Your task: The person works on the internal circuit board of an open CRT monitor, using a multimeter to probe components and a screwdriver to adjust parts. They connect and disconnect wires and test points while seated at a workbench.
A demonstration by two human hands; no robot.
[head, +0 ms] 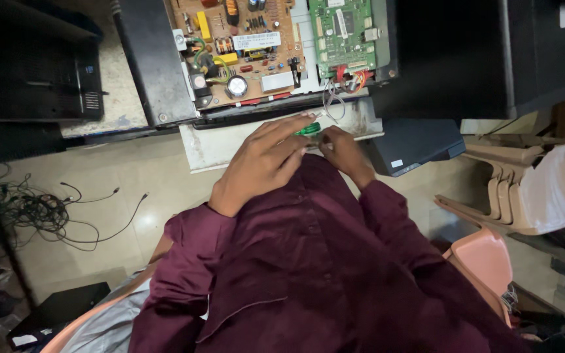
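Both hands meet near the middle of the frame, just below an open machine. The left hand [261, 165] lies flat-ish with its fingers stretched toward a small green thing [308, 129]. Its grip looks pressed on that green thing at the fingertips. The right hand [346, 151] is curled up just beside it, and its fingers pinch the same green thing from the other side. The green thing is shiny and small; what it is cannot be told. It sits between the two hands, right at the edge of a pale, dusty table [220, 147].

Above the hands, at the top middle of the frame, lies the open machine [158, 65] with a black side. Inside it is a brown board [243, 39] full of little parts, and next to it a green board [342, 33]. Thin white and red wires [335, 98] hang from the green board down toward the hands.

The person wears dark red sleeves [295, 261]. At the left of the frame, black cables [47, 209] lie tangled on the floor. At the right stand stacked tan plastic chairs [498, 196], with a white cloth [557, 189] on them. A flat black box [413, 144] sits just right of the hands.
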